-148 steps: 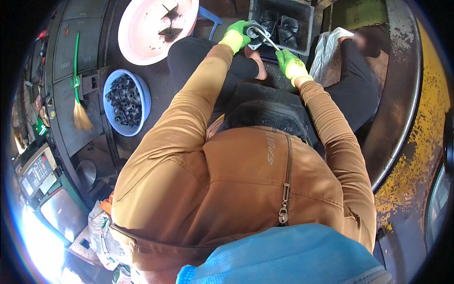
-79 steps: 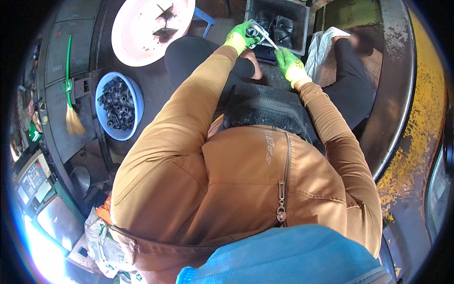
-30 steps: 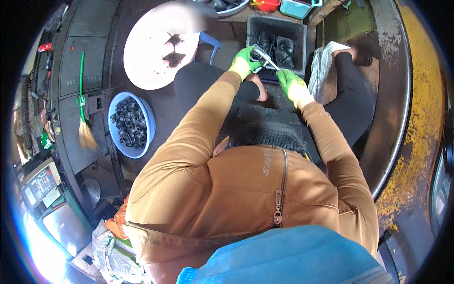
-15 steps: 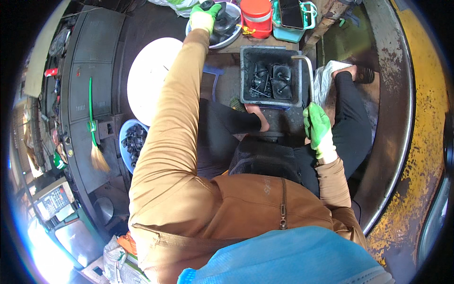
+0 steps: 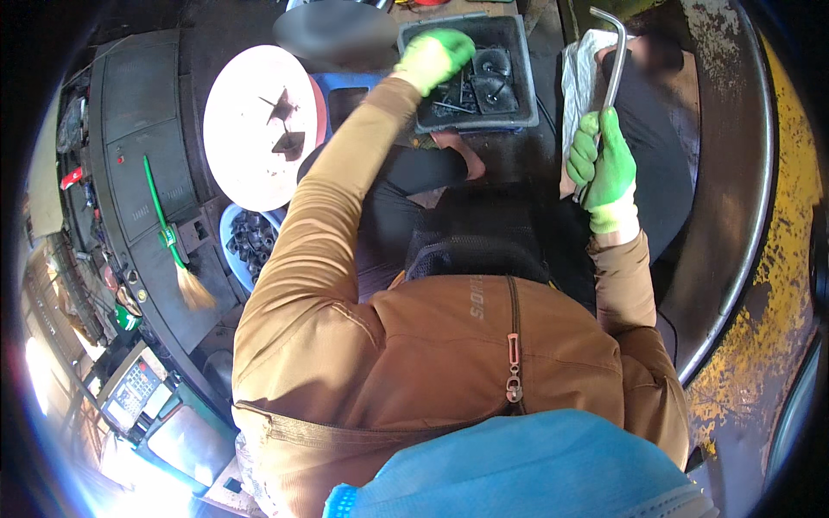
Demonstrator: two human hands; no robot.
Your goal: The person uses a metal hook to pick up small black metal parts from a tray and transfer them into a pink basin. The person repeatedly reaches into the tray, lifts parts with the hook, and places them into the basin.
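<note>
My left hand (image 5: 436, 59), in a green-and-yellow glove, is over the left part of a grey plastic bin (image 5: 528, 73). Its fingers are curled, and whatever they may hold is hidden beneath them. Inside the bin lie black parts (image 5: 496, 93), two of them squarish, along with thin rods or bolts. My right hand (image 5: 604, 160), gloved the same way, is closed around a bent metal rod (image 5: 619, 65). That rod stands upright above my right leg, its hooked end pointing left, and a short piece sticks out below my fist.
Left of my arm is a round white surface (image 5: 237, 129) carrying two dark pieces. A blue basin (image 5: 233, 216) of black parts sits below it. A green-handled broom (image 5: 161, 211) leans by grey cabinets (image 5: 142, 95). A worn yellow metal edge (image 5: 751, 319) curves along the right.
My left hand has come from the basin at the top back to the bin, moving right and down. My right hand has raised the bent rod. The whole view has shifted.
</note>
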